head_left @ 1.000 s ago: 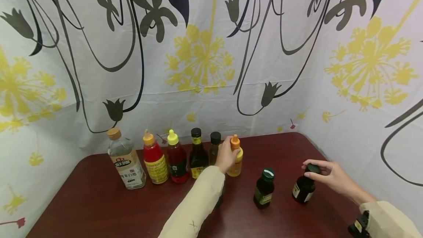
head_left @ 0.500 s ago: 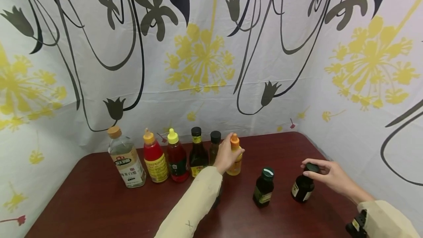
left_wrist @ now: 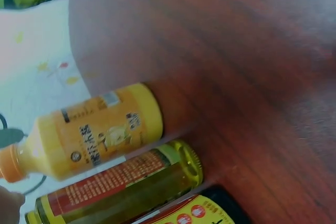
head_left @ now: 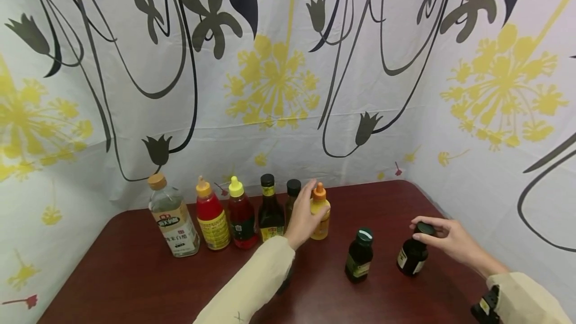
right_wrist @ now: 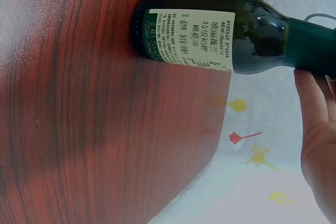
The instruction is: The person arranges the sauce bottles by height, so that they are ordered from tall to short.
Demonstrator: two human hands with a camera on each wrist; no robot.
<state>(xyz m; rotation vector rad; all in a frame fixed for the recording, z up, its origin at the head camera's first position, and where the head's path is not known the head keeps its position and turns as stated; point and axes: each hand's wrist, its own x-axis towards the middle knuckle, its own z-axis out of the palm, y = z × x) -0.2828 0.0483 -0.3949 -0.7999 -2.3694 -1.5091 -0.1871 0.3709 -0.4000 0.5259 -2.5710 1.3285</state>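
My left hand (head_left: 302, 219) is beside a yellow squeeze bottle (head_left: 320, 221) with an orange cap, its fingers extended and thumb apart at the bottle's near side. In the left wrist view this yellow bottle (left_wrist: 100, 135) stands close to a glass bottle (left_wrist: 121, 187) with a red label, and a bit of finger shows at the lower left. On the right, my right hand (head_left: 454, 244) pinches the dark green cap of an olive oil bottle (head_left: 412, 256). The right wrist view shows the olive oil bottle's (right_wrist: 194, 35) pale label and the fingers (right_wrist: 312, 98) against its neck.
A second dark green-capped bottle (head_left: 359, 256) stands between the hands. Leftward runs a row: a black-capped dark bottle (head_left: 271, 214), a yellow-capped red bottle (head_left: 241, 219), a red squeeze bottle (head_left: 211, 221) and a clear vinegar bottle (head_left: 173, 224). The left sleeve partly hides another dark bottle (head_left: 285, 284).
My left hand has drawn slightly left and away from the yellow squeeze bottle's cap, its fingers spreading. The right hand keeps its pinch on the olive oil bottle's cap.
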